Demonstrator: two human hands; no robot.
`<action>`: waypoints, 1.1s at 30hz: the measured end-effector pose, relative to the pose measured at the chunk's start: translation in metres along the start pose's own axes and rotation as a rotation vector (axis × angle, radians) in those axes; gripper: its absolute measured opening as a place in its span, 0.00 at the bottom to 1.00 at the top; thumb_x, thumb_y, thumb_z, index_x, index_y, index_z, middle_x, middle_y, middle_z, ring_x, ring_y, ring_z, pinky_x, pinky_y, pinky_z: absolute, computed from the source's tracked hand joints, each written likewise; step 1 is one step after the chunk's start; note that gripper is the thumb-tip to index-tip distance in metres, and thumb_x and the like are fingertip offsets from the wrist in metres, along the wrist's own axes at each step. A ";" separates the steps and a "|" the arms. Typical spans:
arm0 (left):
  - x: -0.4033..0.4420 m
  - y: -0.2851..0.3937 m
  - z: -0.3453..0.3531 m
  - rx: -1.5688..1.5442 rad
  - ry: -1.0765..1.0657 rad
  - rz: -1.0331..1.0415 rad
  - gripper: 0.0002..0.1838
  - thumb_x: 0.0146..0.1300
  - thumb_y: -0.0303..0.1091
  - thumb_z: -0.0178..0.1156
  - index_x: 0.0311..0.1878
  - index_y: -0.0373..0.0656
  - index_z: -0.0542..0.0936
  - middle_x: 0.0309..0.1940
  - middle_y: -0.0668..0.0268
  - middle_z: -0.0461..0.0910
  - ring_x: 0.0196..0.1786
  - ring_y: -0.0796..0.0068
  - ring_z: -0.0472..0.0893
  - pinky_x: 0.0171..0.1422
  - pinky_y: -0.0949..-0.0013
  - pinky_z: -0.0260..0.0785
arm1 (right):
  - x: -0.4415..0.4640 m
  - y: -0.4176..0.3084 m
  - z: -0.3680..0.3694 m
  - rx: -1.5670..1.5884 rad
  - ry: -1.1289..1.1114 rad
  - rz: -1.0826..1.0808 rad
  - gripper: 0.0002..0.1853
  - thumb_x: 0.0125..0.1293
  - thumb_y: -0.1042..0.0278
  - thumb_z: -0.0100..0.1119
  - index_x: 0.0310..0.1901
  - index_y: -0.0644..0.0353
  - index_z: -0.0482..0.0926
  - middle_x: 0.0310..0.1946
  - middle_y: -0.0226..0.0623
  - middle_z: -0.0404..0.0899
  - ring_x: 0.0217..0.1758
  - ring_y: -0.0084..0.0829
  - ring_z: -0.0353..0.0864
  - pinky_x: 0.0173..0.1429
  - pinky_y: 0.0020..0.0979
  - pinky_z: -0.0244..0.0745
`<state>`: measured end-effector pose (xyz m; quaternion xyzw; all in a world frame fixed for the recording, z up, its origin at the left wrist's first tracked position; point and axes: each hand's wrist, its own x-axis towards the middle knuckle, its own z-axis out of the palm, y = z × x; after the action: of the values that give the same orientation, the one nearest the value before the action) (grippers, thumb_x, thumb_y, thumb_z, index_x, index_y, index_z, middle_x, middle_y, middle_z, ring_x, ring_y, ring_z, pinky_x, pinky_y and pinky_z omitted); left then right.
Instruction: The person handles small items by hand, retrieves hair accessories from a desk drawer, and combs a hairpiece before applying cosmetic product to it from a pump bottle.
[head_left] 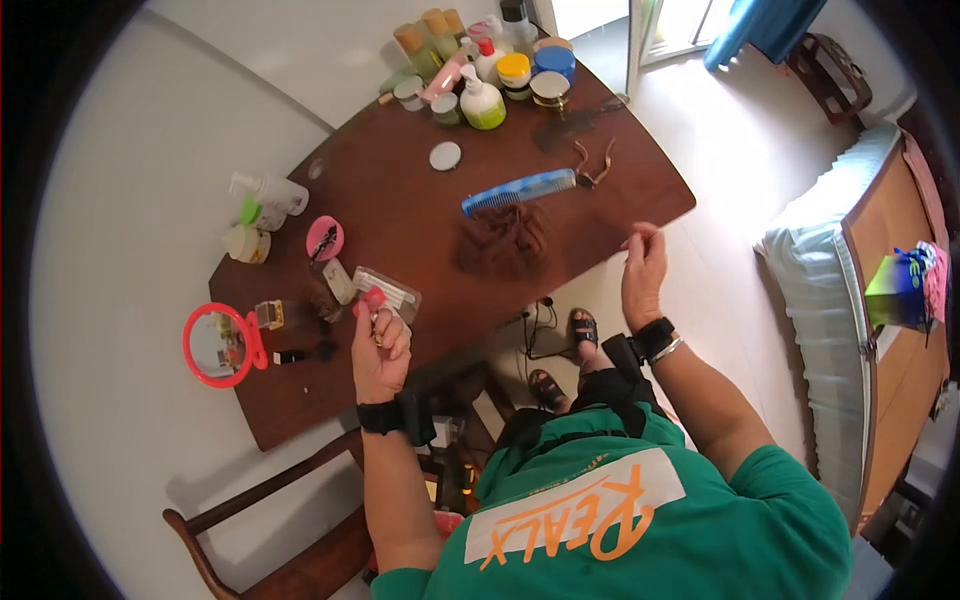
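Green shirt [600,500] nearest the camera, left hand [382,348] closed on a small red item [373,298]

The left hand, palm partly showing, has its fingers curled in and its thumb up against the red item, whose lower part the fingers hide; what it is cannot be made out. It is over the near edge of the table [400,220], just beside a clear packet [398,293] of pale strips, which the hand partly covers. The right hand [645,265] is off the table's edge, loosely half open with fingers bent; whether the fingertips pinch anything is too small to tell.

Beyond the packet lie a pale oval item [339,282], a pink dish [325,238] with dark pieces in it, and a red-framed mirror [219,345]. Between the hands, farther in, a blue comb [520,192] touches a brown, hair-like bundle [505,238] that blurs into the wood. A forked brown item [597,165] is by the comb's end.

Bottles and jars crowd the far end, overlapping one another, around a white pump bottle [482,105]. A wooden chair [300,560] is cut off below, and the bed [850,260] runs out of view at right.
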<state>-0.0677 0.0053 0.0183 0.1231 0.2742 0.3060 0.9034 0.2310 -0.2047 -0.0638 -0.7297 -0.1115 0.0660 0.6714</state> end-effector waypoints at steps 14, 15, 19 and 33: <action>-0.089 -0.044 -0.055 0.154 0.308 -0.090 0.14 0.74 0.44 0.47 0.39 0.44 0.73 0.19 0.74 0.59 0.19 0.83 0.58 0.18 0.78 0.49 | -0.102 0.125 0.063 0.702 -0.599 1.002 0.30 0.71 0.73 0.41 0.73 0.57 0.46 0.68 0.45 0.57 0.70 0.42 0.61 0.62 0.50 0.69; -0.094 -0.042 -0.058 0.155 0.339 -0.095 0.14 0.74 0.44 0.47 0.38 0.44 0.73 0.19 0.74 0.59 0.18 0.83 0.57 0.18 0.78 0.49 | -0.101 0.115 0.070 0.768 -0.593 1.004 0.30 0.71 0.74 0.40 0.73 0.57 0.45 0.68 0.45 0.57 0.70 0.43 0.60 0.62 0.50 0.69; -0.113 -0.033 -0.073 0.122 0.390 -0.120 0.15 0.73 0.44 0.48 0.37 0.44 0.75 0.17 0.74 0.57 0.18 0.83 0.55 0.17 0.77 0.47 | -0.107 0.113 0.092 0.983 -0.470 1.096 0.30 0.72 0.77 0.35 0.73 0.53 0.44 0.68 0.43 0.58 0.69 0.42 0.62 0.58 0.48 0.72; -0.126 -0.033 -0.077 0.121 0.401 -0.143 0.14 0.72 0.43 0.50 0.38 0.42 0.75 0.18 0.73 0.57 0.18 0.82 0.55 0.18 0.78 0.45 | -0.102 0.097 0.107 0.847 -0.417 1.042 0.25 0.72 0.60 0.46 0.67 0.49 0.55 0.63 0.33 0.64 0.65 0.34 0.64 0.52 0.49 0.73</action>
<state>-0.1787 -0.0940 -0.0045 0.0938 0.4743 0.2425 0.8411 0.1137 -0.1346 -0.1756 -0.3359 0.1614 0.5552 0.7435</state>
